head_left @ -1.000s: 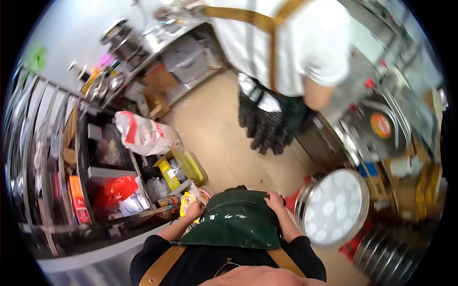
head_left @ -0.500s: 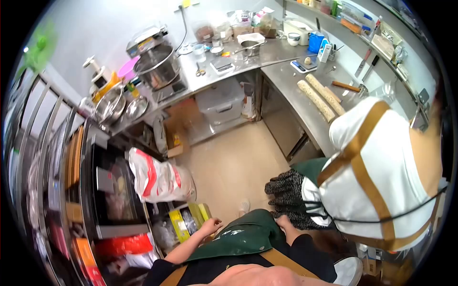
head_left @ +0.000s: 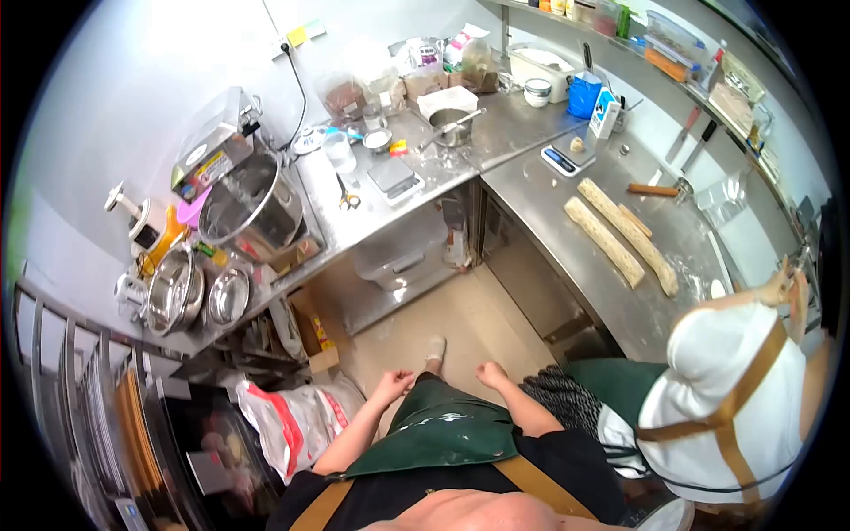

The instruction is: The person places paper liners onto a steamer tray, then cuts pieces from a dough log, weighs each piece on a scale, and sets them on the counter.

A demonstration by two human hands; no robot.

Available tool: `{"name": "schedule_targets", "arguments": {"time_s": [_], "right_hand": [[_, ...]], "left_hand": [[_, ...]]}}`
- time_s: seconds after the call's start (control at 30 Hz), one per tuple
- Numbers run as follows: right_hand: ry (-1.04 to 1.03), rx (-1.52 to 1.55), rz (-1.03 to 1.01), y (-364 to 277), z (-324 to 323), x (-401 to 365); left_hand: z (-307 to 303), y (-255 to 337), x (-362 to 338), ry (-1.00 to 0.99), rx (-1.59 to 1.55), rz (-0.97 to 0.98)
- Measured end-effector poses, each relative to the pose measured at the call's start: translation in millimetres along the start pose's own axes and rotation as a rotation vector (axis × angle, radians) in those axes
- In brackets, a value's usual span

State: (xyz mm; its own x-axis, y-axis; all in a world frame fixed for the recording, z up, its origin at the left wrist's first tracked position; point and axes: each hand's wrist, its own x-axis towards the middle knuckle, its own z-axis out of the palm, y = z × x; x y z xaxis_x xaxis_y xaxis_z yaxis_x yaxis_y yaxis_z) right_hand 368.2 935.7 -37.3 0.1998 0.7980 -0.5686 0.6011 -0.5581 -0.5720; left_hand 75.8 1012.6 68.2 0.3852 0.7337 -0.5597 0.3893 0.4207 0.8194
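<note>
My left hand [head_left: 395,385] hangs over the left side of my green apron [head_left: 443,429], its fingers curled; what they hold, if anything, is too small to tell. To the right, my right hand [head_left: 490,374] is held low above the floor with its fingers bent, and its grip cannot be made out. Neither hand touches a counter. On the right steel counter [head_left: 567,257] lie two long dough logs [head_left: 605,241] [head_left: 629,232], side by side. Behind them stands a scale [head_left: 567,157] with a small dough piece [head_left: 577,144] on it.
A co-worker in a white top [head_left: 735,380] stands close on my right. Steel bowls [head_left: 175,292], a mixer bowl [head_left: 252,208], scissors [head_left: 348,196] and a pot [head_left: 453,129] occupy the left and back counter. A white-and-red sack [head_left: 288,425] sits at my left by a rack [head_left: 71,354].
The view has shifted forward toward the counters. My right hand has come out from beside the apron and shows more clearly. A foot is now further forward. The co-worker appears lower and further right.
</note>
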Motion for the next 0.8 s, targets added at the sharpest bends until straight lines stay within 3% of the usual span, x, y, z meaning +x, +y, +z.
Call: {"name": "schedule_targets", "arguments": {"time_s": [0.13,0.2,0.27,0.37,0.5,0.63,0.73,0.8], "right_hand": [[-0.026,-0.063,0.124,57.4,-4.2,57.5],[0.006,-0.079,0.4,43.4,-40.9,53.2],[0.24,0.101,0.568,28.9,-70.8,58.6],[0.577,0.34,0.374,3.0,-109.8,58.7],[0.797,0.572,0.29,-3.6,-124.0,71.1],[0.867,0.761,0.254,19.7,-113.3,90.8],[0.859,0.814,0.178,10.3,-166.5,102.9],[0.93,0.684,0.06,11.9,-212.3,125.7]], "left_hand": [[-52.5,96.9,144.6,0.013,0.199,0.206],[-63.1,167.6,191.0,-0.004,0.252,0.297],[-72.9,212.6,248.8,0.031,0.447,0.468],[-71.9,260.2,313.6,0.06,0.43,0.475],[-34.5,288.8,358.3,-0.092,0.536,0.464],[34.4,290.0,355.8,-0.358,0.624,0.472],[80.2,296.7,358.4,-0.47,0.503,0.309],[99.8,301.0,364.9,-0.471,0.436,0.203]]}}
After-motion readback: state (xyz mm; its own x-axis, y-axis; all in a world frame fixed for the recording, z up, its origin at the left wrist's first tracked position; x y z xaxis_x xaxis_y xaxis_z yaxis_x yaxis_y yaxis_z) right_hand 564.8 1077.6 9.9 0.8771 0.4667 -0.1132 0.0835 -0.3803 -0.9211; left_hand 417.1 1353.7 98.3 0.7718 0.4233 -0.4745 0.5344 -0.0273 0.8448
